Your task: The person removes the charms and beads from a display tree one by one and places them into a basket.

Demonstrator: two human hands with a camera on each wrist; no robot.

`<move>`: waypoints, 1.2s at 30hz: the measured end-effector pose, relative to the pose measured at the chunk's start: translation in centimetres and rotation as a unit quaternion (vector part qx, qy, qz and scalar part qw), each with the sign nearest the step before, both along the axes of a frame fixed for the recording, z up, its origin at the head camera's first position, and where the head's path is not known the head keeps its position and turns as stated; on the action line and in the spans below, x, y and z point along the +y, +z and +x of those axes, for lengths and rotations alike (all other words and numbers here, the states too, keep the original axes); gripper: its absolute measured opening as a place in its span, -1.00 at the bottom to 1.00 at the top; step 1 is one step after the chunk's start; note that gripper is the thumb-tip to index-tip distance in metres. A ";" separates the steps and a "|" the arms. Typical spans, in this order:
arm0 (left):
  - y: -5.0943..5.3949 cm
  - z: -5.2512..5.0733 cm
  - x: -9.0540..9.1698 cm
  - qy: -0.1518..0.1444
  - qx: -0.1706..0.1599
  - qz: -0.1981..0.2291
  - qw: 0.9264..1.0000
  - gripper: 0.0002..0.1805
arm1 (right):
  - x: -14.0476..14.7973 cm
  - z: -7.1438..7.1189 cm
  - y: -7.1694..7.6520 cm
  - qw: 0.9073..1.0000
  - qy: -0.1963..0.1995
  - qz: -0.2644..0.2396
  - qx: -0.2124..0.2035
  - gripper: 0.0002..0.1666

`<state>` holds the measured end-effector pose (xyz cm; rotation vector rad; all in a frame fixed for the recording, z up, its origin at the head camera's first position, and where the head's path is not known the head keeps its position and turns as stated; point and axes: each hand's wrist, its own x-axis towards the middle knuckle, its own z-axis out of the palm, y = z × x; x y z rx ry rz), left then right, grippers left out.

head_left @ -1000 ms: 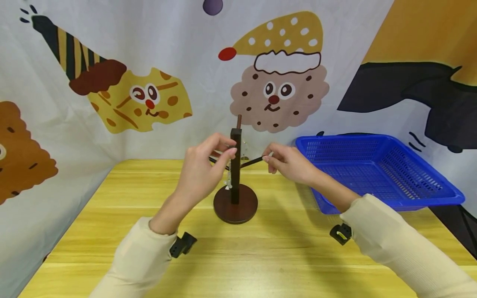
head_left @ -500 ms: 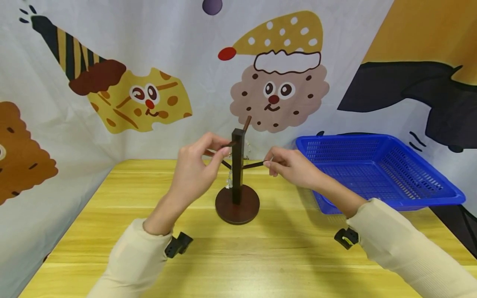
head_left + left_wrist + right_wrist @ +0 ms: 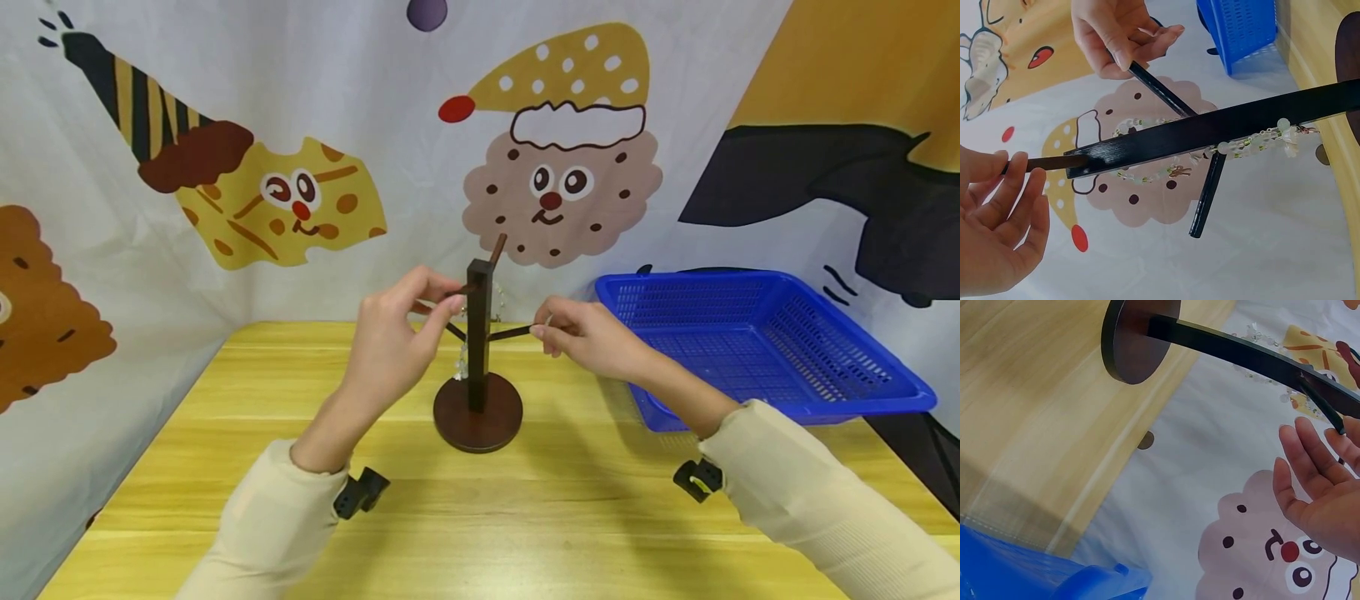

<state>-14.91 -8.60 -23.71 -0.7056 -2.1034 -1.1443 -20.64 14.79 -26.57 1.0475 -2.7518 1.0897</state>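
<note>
A dark brown wooden jewelry stand (image 3: 477,358) stands upright on its round base, pegs sticking out from the post. My left hand (image 3: 393,329) pinches the end of an upper peg (image 3: 1054,164) between thumb and fingers. On the other side, my right hand (image 3: 581,329) pinches the tip of a lower peg (image 3: 512,333). Beaded bracelets (image 3: 1254,145) with clear, white and green beads hang about the post, partly hidden behind it in the head view. Another lower peg (image 3: 1207,200) points away, with no hand on it.
A blue plastic basket (image 3: 750,350) with mesh sides stands at the right of the wooden table (image 3: 480,517). Behind the table hangs a white cloth (image 3: 420,208) printed with cartoon biscuits.
Since a second ago the stand has turned a little and shifted slightly right. My left hand has moved slightly left with the upper peg. Over the last half second almost nothing differs.
</note>
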 end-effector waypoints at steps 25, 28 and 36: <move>0.1 -0.7 -1.5 0.044 0.001 0.006 0.999 -0.87 | -0.5 0.9 -0.2 0.999 0.005 -0.026 -0.028 -0.86; 0.1 -1.0 -1.8 0.052 -0.003 0.001 0.999 -0.88 | -0.7 1.1 -0.2 0.999 0.014 -0.030 -0.035 -0.86; 0.2 -1.8 -2.7 0.075 -0.021 0.002 0.997 -0.90 | -1.7 1.7 -0.3 0.997 0.042 -0.041 -0.040 -0.88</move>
